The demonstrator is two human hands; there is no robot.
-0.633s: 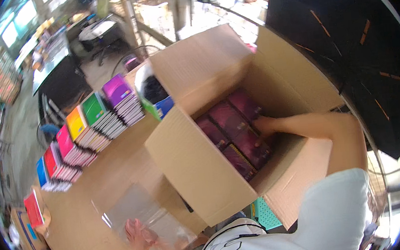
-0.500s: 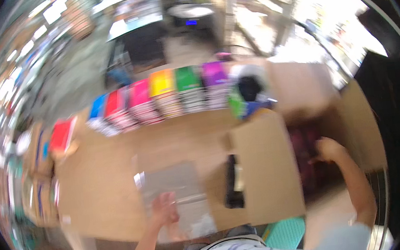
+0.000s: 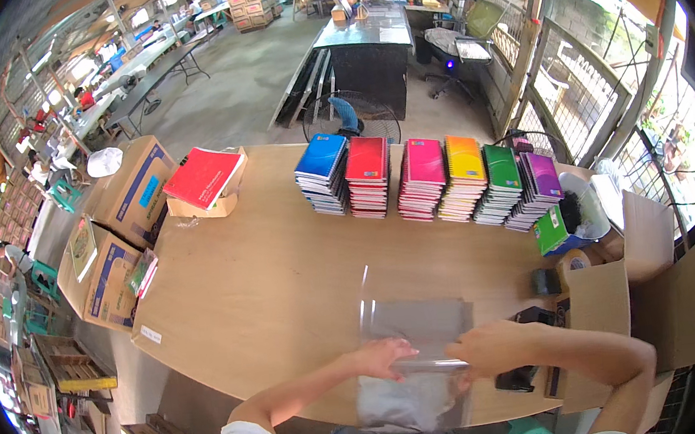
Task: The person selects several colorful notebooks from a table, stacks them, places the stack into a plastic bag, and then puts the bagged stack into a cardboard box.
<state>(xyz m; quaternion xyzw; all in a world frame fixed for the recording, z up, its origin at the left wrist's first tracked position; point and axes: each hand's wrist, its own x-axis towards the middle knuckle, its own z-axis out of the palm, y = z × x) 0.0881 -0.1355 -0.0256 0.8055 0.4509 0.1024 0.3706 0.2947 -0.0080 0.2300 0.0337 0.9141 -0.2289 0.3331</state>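
Note:
A stack of clear plastic bags (image 3: 412, 324) lies flat on the table in front of me, shiny along its edges. My left hand (image 3: 384, 357) rests on the plastic with its fingers apart. Just to its right, my right hand (image 3: 490, 350) is curled over the plastic's right side, slightly blurred. Whatever its fingers pinch is hidden. A bright strip of plastic runs between both hands. Beyond them stand stacks of spiral notebooks, with blue (image 3: 322, 173), red (image 3: 368, 175), pink (image 3: 422, 178), yellow (image 3: 462, 177), green (image 3: 496, 183) and purple (image 3: 536, 189) covers.
An open cardboard box (image 3: 598, 297) stands at the right, by a black tape dispenser (image 3: 518, 379) and a tape roll (image 3: 574, 262). A red book (image 3: 204, 177) lies on a small carton at the far left. Large cartons (image 3: 102, 278) flank the table's left side. A fan (image 3: 346, 117) stands behind.
My right hand has come out of the cardboard box and over to the plastic bags. My left hand stays on the plastic. The view has swung right.

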